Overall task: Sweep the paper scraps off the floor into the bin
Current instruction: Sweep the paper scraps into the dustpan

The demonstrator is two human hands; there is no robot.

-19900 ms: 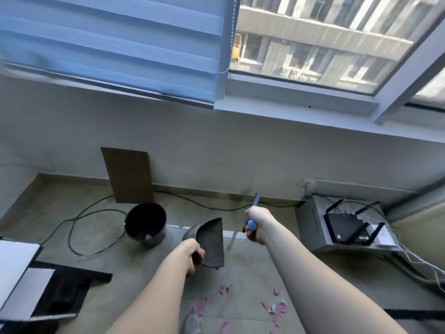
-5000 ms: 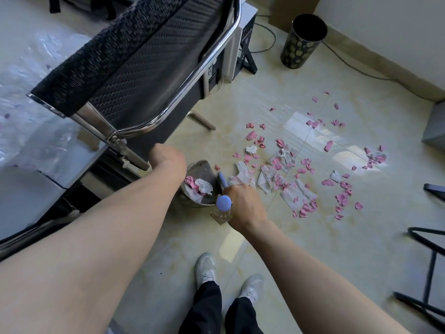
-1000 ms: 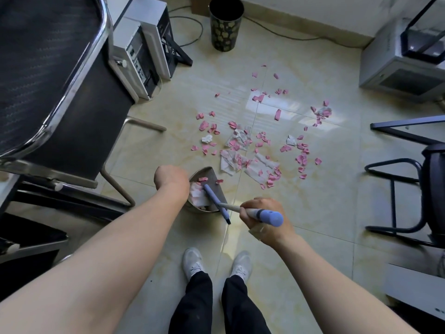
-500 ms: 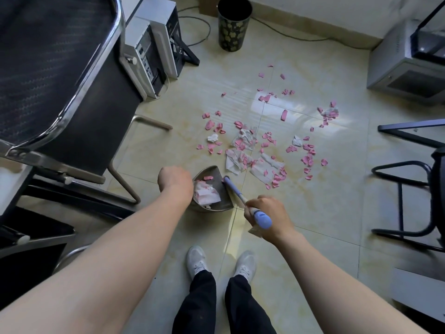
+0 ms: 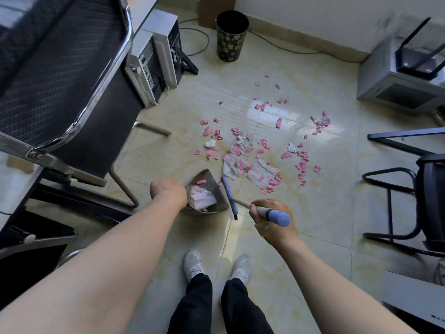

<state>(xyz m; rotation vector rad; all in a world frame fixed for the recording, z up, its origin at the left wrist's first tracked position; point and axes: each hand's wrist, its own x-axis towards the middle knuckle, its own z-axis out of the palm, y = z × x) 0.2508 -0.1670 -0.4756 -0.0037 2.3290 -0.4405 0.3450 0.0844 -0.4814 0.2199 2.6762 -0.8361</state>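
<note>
- since half a second earlier, the brush [image 5: 229, 195] head had swung back to lie along the right edge of the dustpan [image 5: 216, 186], and its handle had tipped further out to the right; the pan and the left hand [image 5: 168, 191] had hardly shifted.
- floor [image 5: 313, 225]: glossy tile, so light paper should slide on it readily, though flat pieces may cling.
- bin [image 5: 232, 37]: stood upright and open-topped near the far wall, well apart from the pan.
- dustpan: grey and rigid by the look of it, resting on the floor ahead of the feet, and already holding some collected paper [image 5: 201, 198], white and pink. the left hand was clenched at its near-left rim, seemingly round a handle hidden under the fist. that looked like the place to carry it from, keeping it level so nothing spilled.
- brush: a thin stiff shaft with a blue end. the right hand [image 5: 271, 220] was wrapped round the shaft just below that end, a fair hold for short strokes.
- paper scraps [image 5: 255, 155]: most lay loose on the floor beyond the pan, small pink bits and a few crumpled white pieces, the farthest out toward the bin. they were probably near weightless, soft and apt to flutter, so better pushed with gentle strokes than picked up.
</note>
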